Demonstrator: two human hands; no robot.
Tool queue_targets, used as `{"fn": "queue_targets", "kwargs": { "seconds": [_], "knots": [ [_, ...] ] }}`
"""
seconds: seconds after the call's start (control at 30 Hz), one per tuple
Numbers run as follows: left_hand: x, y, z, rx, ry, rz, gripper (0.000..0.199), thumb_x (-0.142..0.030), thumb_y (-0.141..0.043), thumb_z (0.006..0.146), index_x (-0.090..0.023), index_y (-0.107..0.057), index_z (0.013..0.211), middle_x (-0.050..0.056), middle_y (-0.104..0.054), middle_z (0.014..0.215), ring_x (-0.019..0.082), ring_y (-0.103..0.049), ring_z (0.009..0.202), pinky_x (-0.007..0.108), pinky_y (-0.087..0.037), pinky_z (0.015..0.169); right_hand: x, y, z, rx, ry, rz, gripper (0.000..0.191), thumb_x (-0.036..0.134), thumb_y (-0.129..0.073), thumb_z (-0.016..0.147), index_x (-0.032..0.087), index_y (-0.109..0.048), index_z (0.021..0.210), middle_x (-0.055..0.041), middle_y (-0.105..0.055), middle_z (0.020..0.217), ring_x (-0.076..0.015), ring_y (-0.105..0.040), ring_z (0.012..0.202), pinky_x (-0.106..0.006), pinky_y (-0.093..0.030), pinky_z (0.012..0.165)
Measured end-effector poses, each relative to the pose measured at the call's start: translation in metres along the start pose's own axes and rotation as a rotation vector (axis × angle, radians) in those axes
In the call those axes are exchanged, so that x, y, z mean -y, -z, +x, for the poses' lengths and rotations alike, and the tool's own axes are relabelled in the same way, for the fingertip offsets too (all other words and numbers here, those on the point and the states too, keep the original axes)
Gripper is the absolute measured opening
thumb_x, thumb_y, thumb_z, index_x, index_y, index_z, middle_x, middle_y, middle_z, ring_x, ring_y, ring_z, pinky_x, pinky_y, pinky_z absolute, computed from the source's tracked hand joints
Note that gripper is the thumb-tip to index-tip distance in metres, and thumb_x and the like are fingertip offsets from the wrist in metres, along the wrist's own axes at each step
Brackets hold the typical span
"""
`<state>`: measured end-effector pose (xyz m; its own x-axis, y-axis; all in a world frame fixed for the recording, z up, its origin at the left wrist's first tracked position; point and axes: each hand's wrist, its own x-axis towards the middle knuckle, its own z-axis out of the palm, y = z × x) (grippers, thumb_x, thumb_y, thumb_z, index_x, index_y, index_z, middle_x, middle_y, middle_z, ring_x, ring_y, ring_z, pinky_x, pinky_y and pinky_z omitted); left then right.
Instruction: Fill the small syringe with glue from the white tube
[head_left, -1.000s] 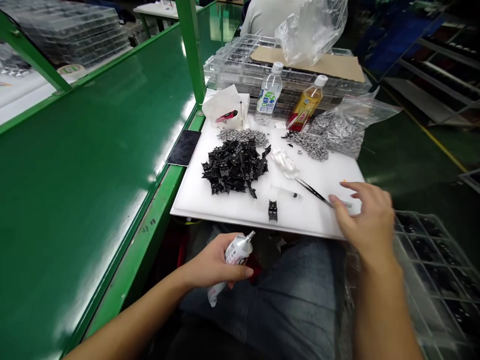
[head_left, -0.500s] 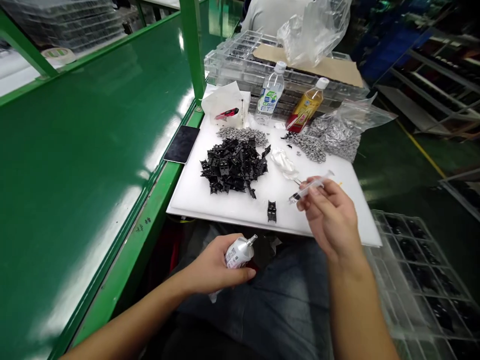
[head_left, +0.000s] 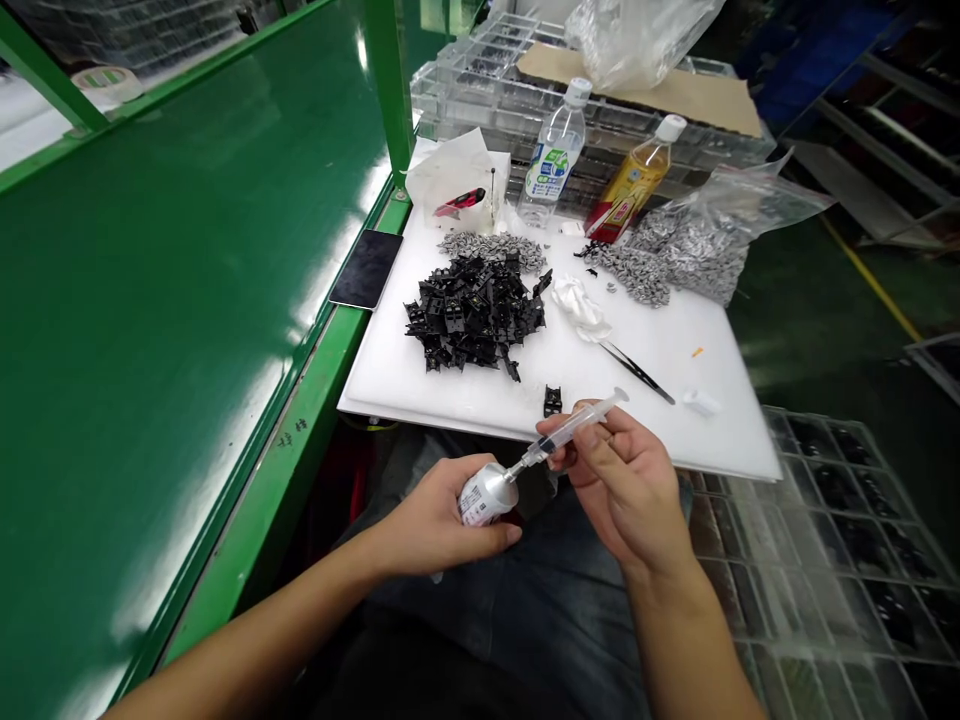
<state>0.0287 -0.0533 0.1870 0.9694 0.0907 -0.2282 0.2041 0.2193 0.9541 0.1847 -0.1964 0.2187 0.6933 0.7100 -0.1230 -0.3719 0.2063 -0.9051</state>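
Over my lap, my left hand [head_left: 442,515] is wrapped round a silver-white tube [head_left: 484,496] with a narrow metal nozzle pointing up and right. My right hand [head_left: 619,465] pinches a clear plastic syringe [head_left: 574,428], slanted down to the left. The syringe's lower end meets the tube's nozzle. Dark material shows inside the lower part of its barrel. Just beyond my right fingers, a single black plastic part [head_left: 553,401] lies on the white board [head_left: 480,405]. Behind it is a heap of black plastic parts [head_left: 476,315]. Tweezers [head_left: 641,374] lie beside a crumpled white tissue [head_left: 581,308].
Small grey pieces [head_left: 495,250] lie behind the heap, with more in a clear bag [head_left: 694,245]. A water bottle [head_left: 555,160] and a tea bottle [head_left: 636,185] stand at the back. Stacked clear trays [head_left: 480,75] rise behind them. A phone [head_left: 367,268] rests at the left edge.
My right hand has moved left and down, bringing the syringe to the tube's nozzle. The tweezers now show uncovered. My left hand still holds the tube, and the view has shifted slightly.
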Motion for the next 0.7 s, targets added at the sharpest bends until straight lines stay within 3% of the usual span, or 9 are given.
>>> {"fn": "queue_targets", "kwargs": {
  "seconds": [0.2,0.4,0.57,0.7],
  "knots": [
    [-0.001,0.001,0.001,-0.028,0.005,0.082,0.029,-0.028,-0.079,0.084,-0.020,-0.052,0.081,-0.009,-0.046,0.070,0.007,-0.040,0.064,0.021,-0.035,0.058,-0.004,0.004,-0.003,0.043,0.081,-0.123,0.012,0.028,-0.083,0.095,0.025,-0.075,0.104,-0.0014,-0.085,0.100,-0.0085,-0.072,0.078,-0.018,-0.060,0.075],
    [-0.004,-0.007,0.000,-0.056,0.020,0.191,0.024,-0.027,-0.076,0.083,-0.019,-0.054,0.077,-0.008,-0.048,0.066,0.007,-0.041,0.061,0.022,-0.033,0.056,0.001,0.010,-0.004,0.048,0.105,-0.259,0.034,0.021,-0.087,0.090,0.028,-0.076,0.122,0.0001,-0.084,0.097,-0.0102,-0.078,0.090,-0.017,-0.063,0.084],
    [-0.003,-0.011,0.000,-0.110,0.011,0.290,0.021,-0.027,-0.073,0.084,-0.020,-0.055,0.078,-0.008,-0.051,0.067,0.008,-0.044,0.061,0.022,-0.034,0.057,0.003,0.008,-0.007,0.027,0.151,-0.340,0.019,0.021,-0.087,0.089,0.026,-0.077,0.104,0.0001,-0.084,0.095,-0.0106,-0.079,0.086,-0.017,-0.064,0.079],
    [-0.001,-0.010,-0.001,-0.160,-0.020,0.385,0.020,-0.026,-0.071,0.086,-0.020,-0.055,0.077,-0.007,-0.053,0.067,0.008,-0.047,0.061,0.022,-0.034,0.058,0.005,0.003,-0.009,-0.009,0.137,-0.402,0.017,0.022,-0.088,0.088,0.024,-0.075,0.099,-0.0004,-0.085,0.090,-0.0104,-0.080,0.080,-0.015,-0.063,0.074]
  ]
}}
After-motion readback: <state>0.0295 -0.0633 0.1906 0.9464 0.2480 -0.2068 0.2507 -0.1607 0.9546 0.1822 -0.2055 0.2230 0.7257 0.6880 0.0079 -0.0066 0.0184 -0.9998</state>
